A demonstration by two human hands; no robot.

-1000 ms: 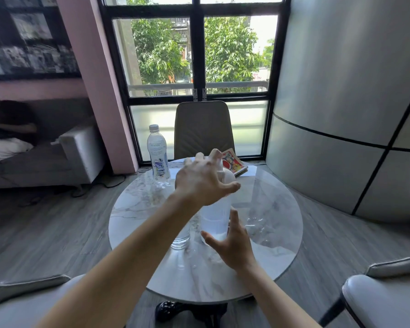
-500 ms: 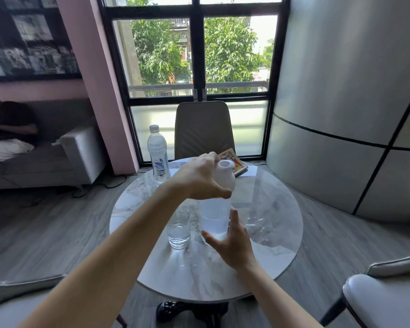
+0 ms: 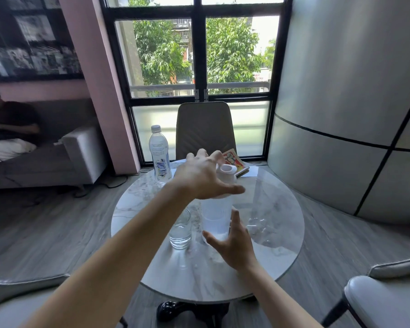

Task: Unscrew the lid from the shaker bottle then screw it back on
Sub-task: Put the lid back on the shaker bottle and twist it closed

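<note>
The translucent shaker bottle stands upright on the round marble table, its white lid on top. My left hand hovers over the lid with fingers spread and thumb pointing right; it covers the lid's left side without gripping it. My right hand is at the bottle's base, fingers apart. Its thumb lies across the front and its index finger rises along the right side, bracing rather than clasping.
A drinking glass stands just left of the shaker. A plastic water bottle is at the table's far left, a colourful book at the far edge. Chairs ring the table; a person sits on a sofa at left.
My left hand was closed around the lid half a second ago; it has now let go and its fingers are spread above it. My right hand and the bottle have stayed put.
</note>
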